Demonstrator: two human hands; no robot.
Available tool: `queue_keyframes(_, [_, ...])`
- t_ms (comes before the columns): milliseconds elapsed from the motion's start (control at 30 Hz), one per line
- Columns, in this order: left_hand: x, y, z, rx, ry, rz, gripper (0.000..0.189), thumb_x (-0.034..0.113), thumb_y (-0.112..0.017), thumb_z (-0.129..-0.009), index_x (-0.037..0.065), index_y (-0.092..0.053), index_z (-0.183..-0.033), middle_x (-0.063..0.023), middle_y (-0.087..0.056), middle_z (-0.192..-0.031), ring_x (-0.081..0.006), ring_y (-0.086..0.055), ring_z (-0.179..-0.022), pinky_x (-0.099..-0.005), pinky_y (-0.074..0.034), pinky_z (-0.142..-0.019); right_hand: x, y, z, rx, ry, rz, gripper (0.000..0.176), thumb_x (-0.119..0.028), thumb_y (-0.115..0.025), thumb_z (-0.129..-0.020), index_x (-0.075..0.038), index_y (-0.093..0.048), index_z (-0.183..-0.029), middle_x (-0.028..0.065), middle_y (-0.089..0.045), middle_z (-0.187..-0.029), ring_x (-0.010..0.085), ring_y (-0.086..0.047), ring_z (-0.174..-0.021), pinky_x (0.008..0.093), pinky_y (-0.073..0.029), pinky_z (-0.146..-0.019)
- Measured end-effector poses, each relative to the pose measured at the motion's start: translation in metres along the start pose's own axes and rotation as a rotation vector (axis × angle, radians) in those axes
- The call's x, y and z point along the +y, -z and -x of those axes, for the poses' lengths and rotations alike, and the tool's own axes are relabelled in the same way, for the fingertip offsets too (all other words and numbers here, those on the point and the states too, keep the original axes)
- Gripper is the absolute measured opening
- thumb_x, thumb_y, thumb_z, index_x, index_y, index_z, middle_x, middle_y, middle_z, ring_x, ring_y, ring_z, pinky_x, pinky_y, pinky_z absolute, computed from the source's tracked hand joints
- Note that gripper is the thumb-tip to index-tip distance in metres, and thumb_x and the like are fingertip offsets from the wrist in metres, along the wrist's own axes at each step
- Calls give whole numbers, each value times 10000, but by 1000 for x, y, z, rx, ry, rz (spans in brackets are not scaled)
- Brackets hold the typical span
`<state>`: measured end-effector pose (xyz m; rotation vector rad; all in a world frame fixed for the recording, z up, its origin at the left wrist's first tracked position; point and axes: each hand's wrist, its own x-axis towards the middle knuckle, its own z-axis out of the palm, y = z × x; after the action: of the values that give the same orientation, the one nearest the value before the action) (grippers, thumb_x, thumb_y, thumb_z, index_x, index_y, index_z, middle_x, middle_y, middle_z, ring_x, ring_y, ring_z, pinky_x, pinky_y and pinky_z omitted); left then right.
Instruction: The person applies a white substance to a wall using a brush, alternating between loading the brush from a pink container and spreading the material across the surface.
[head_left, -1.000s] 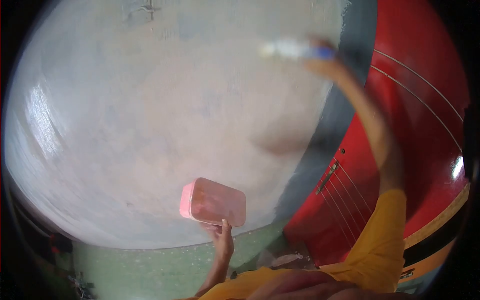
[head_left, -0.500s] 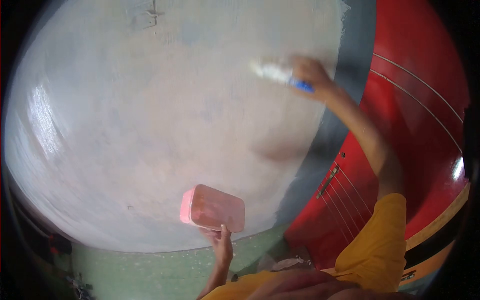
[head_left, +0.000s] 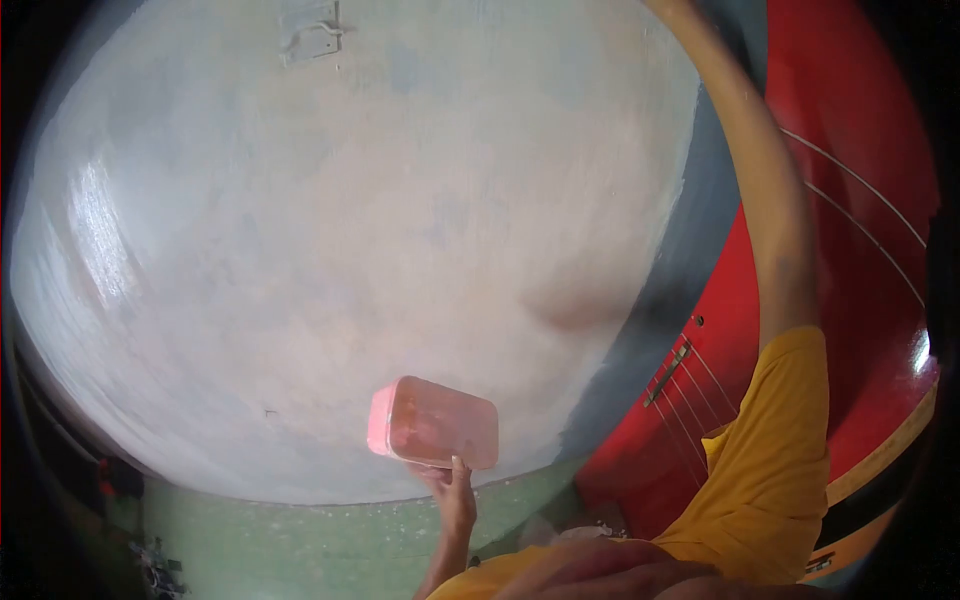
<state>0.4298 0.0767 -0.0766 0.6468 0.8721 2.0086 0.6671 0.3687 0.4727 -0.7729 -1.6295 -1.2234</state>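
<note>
The left hand [head_left: 456, 492] is gripping a pink, rounded-corner rectangular plastic container [head_left: 437, 424] just off centre towards 7 o'clock. Its thumb is pressing the lower edge of the broad face, and its fingers are partly hiding behind. The container is tilting, its broad face turning towards the camera, and is covering a lower patch of the large, pale, whitish painted wall [head_left: 330, 230].

The bare right forearm [head_left: 775, 210] is rising from a yellow cloth sleeve [head_left: 765, 450] at 4 o'clock and leaving the view at 1 o'clock. The right hand is lying beyond the top edge, so whether it is closing on anything cannot be told. That arm is crossing in front of the blue-grey painted band [head_left: 690, 240] and the glossy red panel [head_left: 860, 260] at 3 o'clock, blocking part of both.

A narrow metal latch [head_left: 667, 374] is sitting on the red panel towards 4 o'clock, a small white hooked fitting [head_left: 318, 32] is showing at 11, and a speckled green floor [head_left: 290, 550] is spreading at 7.
</note>
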Motion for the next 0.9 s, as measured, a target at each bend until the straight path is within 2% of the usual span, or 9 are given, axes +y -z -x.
queue_keyframes(67, [0,0,0,0,12,14,808,95,-552,-906,185,47,-1440,-115,-286,-1361,-219,-394,-1179,-381,-397,-941,-23,-8,57,-143,-145,-180,253,-230,-507,-872,-75,-628,-1032,132,-642,-1041,287,-597,-978,385,-473,-813])
queue_keyframes(133, [-2,8,-1,-37,-2,7,816,105,-561,-903,201,47,-1439,-108,-288,-1355,-215,-396,-1168,-381,-407,-920,-63,1,132,9,239,-102,178,-193,-619,-716,-70,-609,-844,139,-597,-818,317,-597,-790,406,-482,-666])
queue_keyframes(333, [2,16,-4,-170,30,-136,771,166,-510,-937,237,79,-1430,-110,-196,-1419,-240,-317,-1254,-451,-387,-958,-133,20,256,-415,372,-555,218,-152,-631,-734,-89,-656,-942,119,-642,-944,274,-614,-886,380,-503,-768])
queue_keyframes(467, [1,16,-5,-138,25,-144,766,154,-508,-937,237,73,-1429,-107,-194,-1418,-237,-317,-1256,-455,-382,-968,-77,10,166,-469,-116,-559,244,-204,-656,-743,-95,-654,-962,138,-660,-879,274,-643,-806,381,-509,-751])
queue_keyframes(567, [-5,21,-2,-114,17,-114,760,148,-511,-936,233,64,-1426,-107,-194,-1420,-238,-320,-1259,-453,-381,-973,-15,-25,42,-225,-205,-279,265,-285,-582,-804,-76,-638,-957,140,-657,-907,288,-628,-835,386,-496,-721])
queue_keyframes(700, [-2,14,-5,-65,-33,-3,819,123,-556,-908,192,75,-1426,-109,-246,-1379,-221,-362,-1203,-394,-402,-919,-78,52,0,70,-221,-267,288,-293,-507,-879,-62,-637,-991,162,-656,-953,311,-622,-888,399,-480,-774])
queue_keyframes(733, [3,11,-1,-40,-35,38,850,111,-578,-894,174,82,-1427,-109,-272,-1358,-210,-382,-1175,-365,-413,-890,-74,32,25,-25,-171,-256,213,-254,-573,-830,-66,-627,-917,135,-637,-836,289,-617,-785,404,-483,-683])
queue_keyframes(800, [8,15,3,-32,-1,4,859,115,-581,-895,177,91,-1426,-118,-261,-1372,-224,-373,-1195,-382,-407,-917,-73,-8,86,210,416,-75,127,-206,-631,-740,-90,-593,-772,110,-565,-677,291,-575,-670,411,-465,-580])
queue_keyframes(900, [13,21,2,-24,-2,-28,873,130,-588,-895,166,105,-1425,-130,-247,-1385,-241,-369,-1208,-396,-400,-937,-139,3,191,-216,399,-218,124,-136,-606,-660,-88,-596,-774,95,-582,-816,277,-579,-798,379,-481,-661])
